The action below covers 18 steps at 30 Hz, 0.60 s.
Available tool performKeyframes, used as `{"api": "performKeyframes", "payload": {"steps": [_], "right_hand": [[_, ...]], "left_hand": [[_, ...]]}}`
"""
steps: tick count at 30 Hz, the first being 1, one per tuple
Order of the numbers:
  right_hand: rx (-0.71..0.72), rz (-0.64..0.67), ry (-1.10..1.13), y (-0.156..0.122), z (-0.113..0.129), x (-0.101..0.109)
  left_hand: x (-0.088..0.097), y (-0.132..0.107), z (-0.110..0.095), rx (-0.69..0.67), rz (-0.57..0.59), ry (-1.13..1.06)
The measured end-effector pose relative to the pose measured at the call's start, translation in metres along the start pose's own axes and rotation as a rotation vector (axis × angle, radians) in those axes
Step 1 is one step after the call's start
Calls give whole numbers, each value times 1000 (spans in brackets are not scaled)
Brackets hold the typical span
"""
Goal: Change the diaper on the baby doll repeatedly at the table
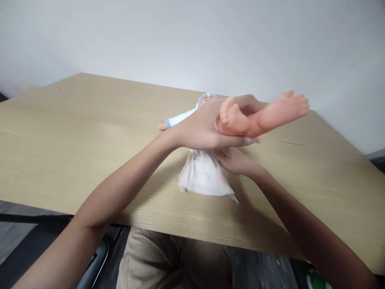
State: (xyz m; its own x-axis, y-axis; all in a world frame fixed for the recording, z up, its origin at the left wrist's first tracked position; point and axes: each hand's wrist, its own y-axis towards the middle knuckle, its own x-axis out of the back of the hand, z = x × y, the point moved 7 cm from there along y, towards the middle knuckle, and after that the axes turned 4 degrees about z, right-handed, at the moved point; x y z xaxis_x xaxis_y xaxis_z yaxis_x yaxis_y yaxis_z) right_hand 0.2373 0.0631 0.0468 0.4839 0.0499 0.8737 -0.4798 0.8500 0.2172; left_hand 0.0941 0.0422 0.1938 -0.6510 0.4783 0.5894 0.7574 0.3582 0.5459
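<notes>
A baby doll lies on its back, its white sleeve with blue cuff (180, 117) and its printed headband (207, 95) showing beyond my hands. My left hand (204, 124) is closed around the doll's legs and holds them up, with the bare feet (282, 108) pointing right. Under the doll's bottom a white diaper (206, 174) spreads toward me on the tabletop. Below my left hand, my right hand (236, 159) grips the diaper's right side near the doll's bottom; its fingertips are partly hidden. The doll's torso is mostly covered by my hands.
The doll rests on a light wood-grain table (75, 148) whose far edge is near a pale wall (192, 44). Below the near edge are my beige-trousered legs (150, 257) and a dark chair (39, 253) at left. A green and white object (317, 279) shows at lower right.
</notes>
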Motion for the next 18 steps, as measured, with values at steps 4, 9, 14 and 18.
{"api": "performKeyframes", "payload": {"steps": [4, 9, 14, 18], "right_hand": [[-253, -94, 23, -55, 6, 28], [-122, -347, 31, -78, 44, 45], [12, -410, 169, -67, 57, 45], [65, -297, 70, -73, 49, 47]], "left_hand": [[-11, -19, 14, 49, -16, -39], [-34, -36, 18, 38, -22, -56], [-39, -49, 11, 30, -49, -30], [-25, -76, 15, 123, 9, 132]]}}
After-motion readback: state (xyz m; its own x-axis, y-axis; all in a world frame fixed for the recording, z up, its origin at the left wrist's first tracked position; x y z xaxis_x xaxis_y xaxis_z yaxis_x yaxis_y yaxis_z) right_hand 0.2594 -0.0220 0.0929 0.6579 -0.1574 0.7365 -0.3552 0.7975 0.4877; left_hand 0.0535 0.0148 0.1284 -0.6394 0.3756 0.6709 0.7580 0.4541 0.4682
